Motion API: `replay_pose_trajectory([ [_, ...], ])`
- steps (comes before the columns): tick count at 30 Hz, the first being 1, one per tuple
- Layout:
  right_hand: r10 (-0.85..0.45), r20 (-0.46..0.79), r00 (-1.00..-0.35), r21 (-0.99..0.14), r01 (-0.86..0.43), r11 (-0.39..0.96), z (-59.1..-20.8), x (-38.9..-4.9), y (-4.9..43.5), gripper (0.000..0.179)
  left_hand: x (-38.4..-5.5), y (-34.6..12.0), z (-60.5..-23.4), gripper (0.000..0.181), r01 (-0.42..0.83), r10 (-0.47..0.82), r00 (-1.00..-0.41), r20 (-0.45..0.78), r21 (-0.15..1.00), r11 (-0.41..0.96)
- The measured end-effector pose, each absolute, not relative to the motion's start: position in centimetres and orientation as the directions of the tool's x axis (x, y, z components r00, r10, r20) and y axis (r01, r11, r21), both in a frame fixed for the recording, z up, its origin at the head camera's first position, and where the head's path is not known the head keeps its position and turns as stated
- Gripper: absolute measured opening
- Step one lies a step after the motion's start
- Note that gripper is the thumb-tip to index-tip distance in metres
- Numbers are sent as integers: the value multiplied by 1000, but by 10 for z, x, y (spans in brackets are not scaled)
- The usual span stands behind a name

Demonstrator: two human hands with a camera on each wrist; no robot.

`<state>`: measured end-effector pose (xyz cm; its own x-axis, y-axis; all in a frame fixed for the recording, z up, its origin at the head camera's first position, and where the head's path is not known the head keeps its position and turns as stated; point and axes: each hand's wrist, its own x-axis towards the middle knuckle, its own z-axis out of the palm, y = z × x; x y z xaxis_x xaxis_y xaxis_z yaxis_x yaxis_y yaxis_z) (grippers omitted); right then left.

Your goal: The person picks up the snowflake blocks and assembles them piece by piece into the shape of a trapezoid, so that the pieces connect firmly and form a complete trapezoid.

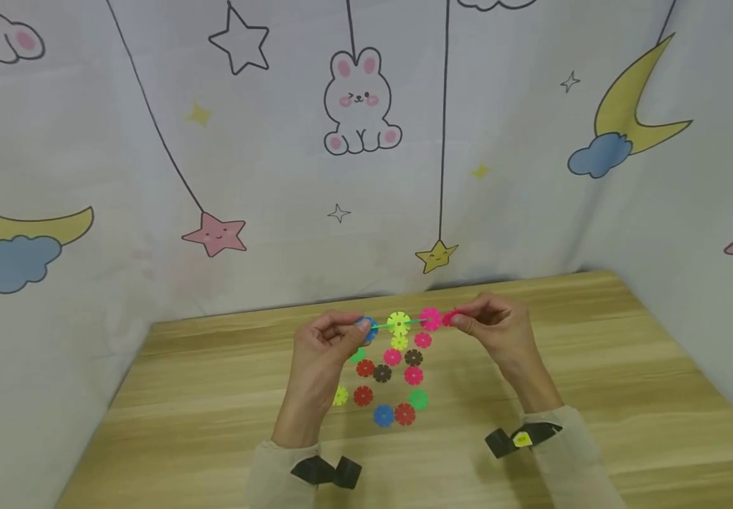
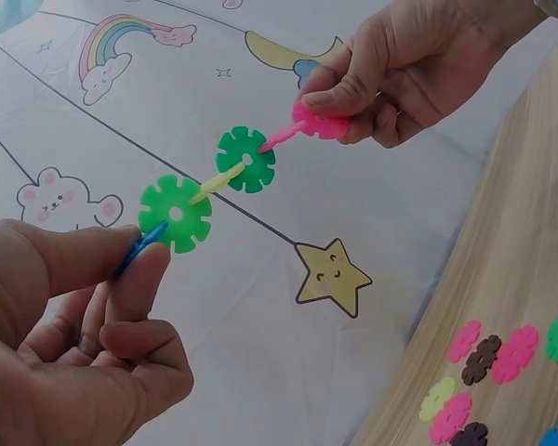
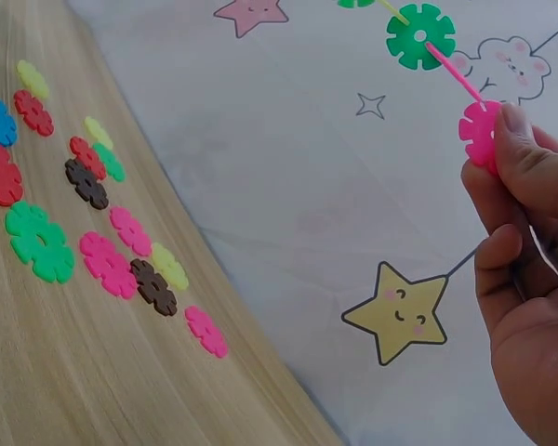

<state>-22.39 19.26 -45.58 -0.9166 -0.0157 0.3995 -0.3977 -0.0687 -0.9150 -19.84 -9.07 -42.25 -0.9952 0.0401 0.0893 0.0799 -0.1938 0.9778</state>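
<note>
A chain of notched plastic discs, joined slot to slot, stretches between my two hands above the table. My left hand [image 1: 324,346] pinches the blue disc [image 2: 141,249] at one end between thumb and forefinger. From there run a green disc [image 2: 158,200], a yellow disc [image 1: 399,324], a second green disc [image 2: 258,172] and a pink disc [image 1: 430,319]. At the other end, my right hand [image 1: 500,322] pinches another pink disc [image 3: 478,132], partly hidden by the thumb. Neighbouring discs sit crosswise, so some look edge-on in the head view.
Loose discs lie on the wooden table [image 1: 213,396] under and in front of the chain, among them a blue disc [image 1: 384,416], a red disc [image 1: 405,414], a green disc [image 1: 418,399] and a dark brown disc [image 1: 382,373]. A patterned white curtain [image 1: 277,177] hangs behind the table.
</note>
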Motion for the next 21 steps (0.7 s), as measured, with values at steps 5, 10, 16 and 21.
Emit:
replay_pose_trajectory([
  [5,-30,433,-901,-898,-428,-101,-458,-225,193,15,-199,-90,-424,20,78,44,-995,88,979,-188],
  [10,-67,481,-874,-869,-465,-173,-459,-227,192,15,-199,-90,-424,21,91,48,-994,101,979,-182],
  [16,-103,506,-856,-853,-478,-209,-459,-227,190,19,-199,-90,-425,19,90,43,-994,100,978,-186],
  [21,-89,513,-853,-849,-490,-196,-461,-227,185,15,-199,-91,-424,18,86,37,-995,94,979,-183],
])
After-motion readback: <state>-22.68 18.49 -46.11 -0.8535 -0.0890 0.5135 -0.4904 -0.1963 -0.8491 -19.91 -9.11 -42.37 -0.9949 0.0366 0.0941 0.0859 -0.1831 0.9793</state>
